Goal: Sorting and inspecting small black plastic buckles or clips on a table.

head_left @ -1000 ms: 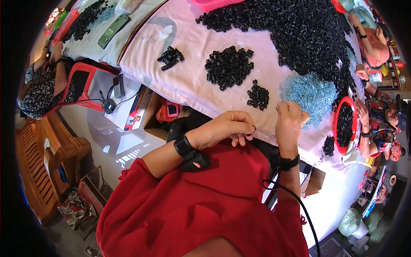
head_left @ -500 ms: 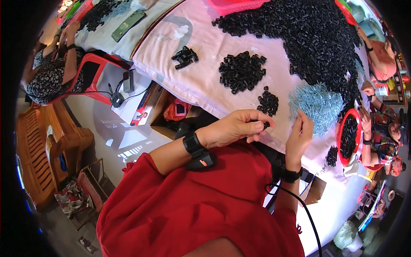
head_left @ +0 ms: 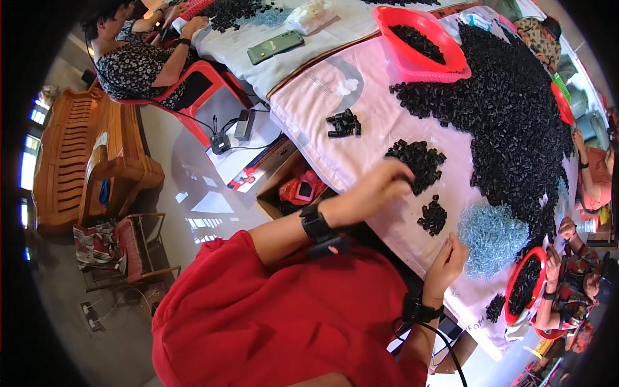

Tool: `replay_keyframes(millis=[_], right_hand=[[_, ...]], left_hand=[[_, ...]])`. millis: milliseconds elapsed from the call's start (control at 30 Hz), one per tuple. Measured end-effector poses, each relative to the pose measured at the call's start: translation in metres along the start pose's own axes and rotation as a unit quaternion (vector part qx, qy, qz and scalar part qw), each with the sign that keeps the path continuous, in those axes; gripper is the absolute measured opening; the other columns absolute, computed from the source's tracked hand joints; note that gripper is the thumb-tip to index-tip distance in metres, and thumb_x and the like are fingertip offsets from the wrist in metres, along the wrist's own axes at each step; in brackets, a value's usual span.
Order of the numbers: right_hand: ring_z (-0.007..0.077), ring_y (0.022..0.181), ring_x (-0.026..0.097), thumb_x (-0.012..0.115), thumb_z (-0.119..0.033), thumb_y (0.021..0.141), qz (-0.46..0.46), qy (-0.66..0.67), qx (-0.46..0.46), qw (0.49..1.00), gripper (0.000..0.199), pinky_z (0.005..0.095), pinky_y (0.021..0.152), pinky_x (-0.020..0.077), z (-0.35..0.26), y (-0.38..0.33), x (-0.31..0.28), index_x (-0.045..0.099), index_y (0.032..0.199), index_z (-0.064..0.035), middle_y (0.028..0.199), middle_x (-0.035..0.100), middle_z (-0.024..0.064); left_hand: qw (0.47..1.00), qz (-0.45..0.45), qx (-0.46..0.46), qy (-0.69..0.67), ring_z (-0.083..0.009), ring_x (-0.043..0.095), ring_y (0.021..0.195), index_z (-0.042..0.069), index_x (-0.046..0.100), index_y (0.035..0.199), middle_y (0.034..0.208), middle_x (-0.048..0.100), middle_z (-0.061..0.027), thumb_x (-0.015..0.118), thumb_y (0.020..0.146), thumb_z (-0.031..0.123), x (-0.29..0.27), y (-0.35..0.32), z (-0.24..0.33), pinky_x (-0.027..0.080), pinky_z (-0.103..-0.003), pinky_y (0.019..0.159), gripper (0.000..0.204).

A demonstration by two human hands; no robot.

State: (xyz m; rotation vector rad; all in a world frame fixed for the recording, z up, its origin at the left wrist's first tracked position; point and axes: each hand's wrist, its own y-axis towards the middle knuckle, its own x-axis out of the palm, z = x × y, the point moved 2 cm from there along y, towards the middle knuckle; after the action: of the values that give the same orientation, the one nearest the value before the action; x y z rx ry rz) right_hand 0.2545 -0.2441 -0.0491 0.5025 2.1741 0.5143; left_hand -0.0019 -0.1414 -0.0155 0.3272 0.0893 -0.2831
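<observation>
My left hand is over the cloth-covered table, its curled fingertips at the near-left edge of a pile of short black tubular pieces. Motion smears those fingers, so whether they hold anything is hidden. Lower right, my right hand has thumb and fingers pressed together in a pinch; what lies between them is too small to make out. Beside it spreads a heap of thin, shiny pale-blue pins. A smaller cluster of little black parts sits between both hands. Farther left lie several joined black pieces.
A large mound of black parts covers the far right. Red and pink baskets stand at the back, and a red-rimmed tray at the right. A phone rests far left. Other people sit around the table.
My left hand has moved away from my right, from holding a small black part near my body to the tubular pile. My right fingers have closed together. The whole view has shifted.
</observation>
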Motion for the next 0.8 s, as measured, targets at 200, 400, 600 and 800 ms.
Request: replay_keyframes(millis=[200, 400, 600, 800], right_hand=[[0.0324, 0.089, 0.061, 0.061, 0.006, 0.096, -0.016, 0.006, 0.007, 1.0, 0.02, 0.0403, 0.079, 0.0506, 0.001, -0.001, 0.002, 0.067, 0.115, 0.0048, 0.1, 0.064, 0.0183], [0.0309, 0.087, 0.061, 0.061, 0.007, 0.095, -0.019, 0.009, -0.001, 1.0, 0.021, 0.0378, 0.075, 0.0505, 0.002, -0.002, 0.002, 0.067, 0.115, 0.0033, 0.1, 0.064, 0.0175], [0.0297, 0.085, 0.06, 0.062, 0.007, 0.096, -0.01, 0.009, -0.019, 1.0, 0.021, 0.0368, 0.074, 0.0502, -0.003, 0.001, 0.002, 0.067, 0.116, 0.0031, 0.097, 0.062, 0.0164], [0.0255, 0.083, 0.059, 0.061, 0.005, 0.097, 0.01, 0.034, -0.002, 0.999, 0.018, 0.0348, 0.076, 0.049, -0.004, -0.001, 0.004, 0.068, 0.113, 0.0034, 0.095, 0.063, 0.0137]], left_hand=[[0.867, 0.303, 0.031, 0.394, -0.0409, 0.061, 0.093, 0.003, 0.061, 0.114, 0.102, 0.062, -0.0194, 0.07, 0.092, 0.011, -0.088, 0.036, -0.024, 0.05, -0.049, 0.08, 0.026], [0.839, 0.303, -0.015, 0.452, -0.039, 0.059, 0.103, 0.004, 0.064, 0.114, 0.105, 0.063, -0.0177, 0.067, 0.094, 0.015, -0.112, 0.045, -0.068, 0.048, -0.048, 0.089, 0.023], [0.872, 0.312, 0.017, 0.377, -0.0392, 0.059, 0.108, 0.003, 0.067, 0.118, 0.118, 0.064, -0.0198, 0.059, 0.1, 0.017, -0.118, 0.044, -0.097, 0.044, -0.048, 0.097, 0.024], [0.923, 0.307, -0.034, 0.229, -0.0407, 0.058, 0.114, -0.006, 0.059, 0.133, 0.122, 0.064, -0.0255, 0.054, 0.105, 0.019, -0.131, 0.044, -0.099, 0.045, -0.044, 0.102, 0.038]])
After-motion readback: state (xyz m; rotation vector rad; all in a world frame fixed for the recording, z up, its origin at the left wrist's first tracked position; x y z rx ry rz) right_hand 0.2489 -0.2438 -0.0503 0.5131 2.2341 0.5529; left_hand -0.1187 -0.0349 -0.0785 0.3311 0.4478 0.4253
